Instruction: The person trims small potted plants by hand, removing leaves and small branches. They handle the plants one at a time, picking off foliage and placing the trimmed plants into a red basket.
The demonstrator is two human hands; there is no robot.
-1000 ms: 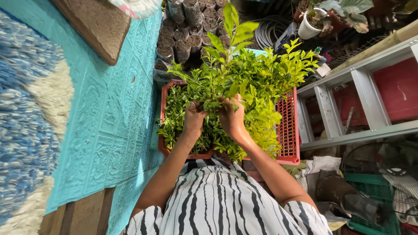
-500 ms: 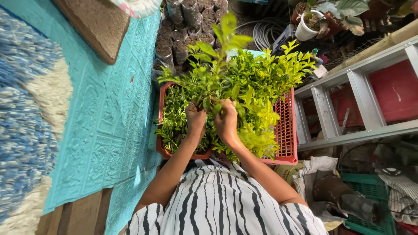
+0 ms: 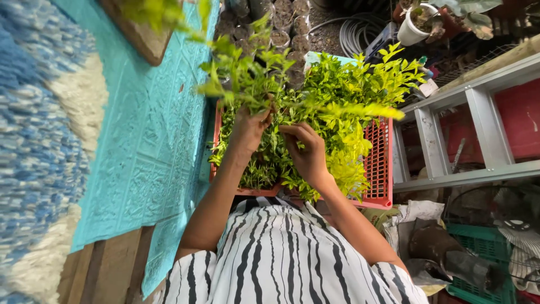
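Red crate [image 3: 378, 163] of yellow-green seedlings [image 3: 349, 90]. Left hand [image 3: 250, 126] closed on lifted seedling sprig [image 3: 242, 79] above crate; right hand [image 3: 306, 155] curled among stems. Sorting step; next needs gentle separation.

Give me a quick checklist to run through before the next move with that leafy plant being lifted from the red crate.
1. Left hand grips the lifted seedling's stems: ok.
2. Right hand is among the remaining plants, grip unclear: cannot tell.
3. Seedling's roots or pot free of the red crate: cannot tell, hidden by leaves.
4. Crate sits level: ok.
5. Seedling's foliage clear of neighbours: not ok, leaves overlap.
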